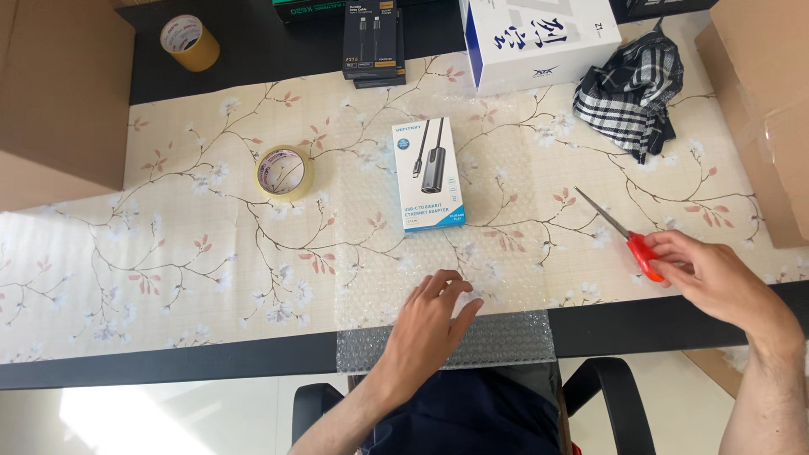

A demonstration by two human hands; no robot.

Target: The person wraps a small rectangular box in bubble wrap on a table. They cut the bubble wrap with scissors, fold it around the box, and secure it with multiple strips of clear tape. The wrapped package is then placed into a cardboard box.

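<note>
Two hands are at work on the near half of the table. Right hand (716,274) is closed around the red handles of the scissors (628,236), blades shut and pointing far-left, lying on the floral cloth (168,253). Left hand (430,324) lies flat, fingers spread and gripping nothing, pressing the bubble wrap sheet (442,278) near the table's near edge, where the sheet overhangs. White-and-blue adapter box (427,173) sits upright-facing on the sheet's far part, well apart from both hands. Open cloth lies left of the sheet; a tape roll (285,172) stands left of the box. Checked cloth (632,88) lies far right.
</note>
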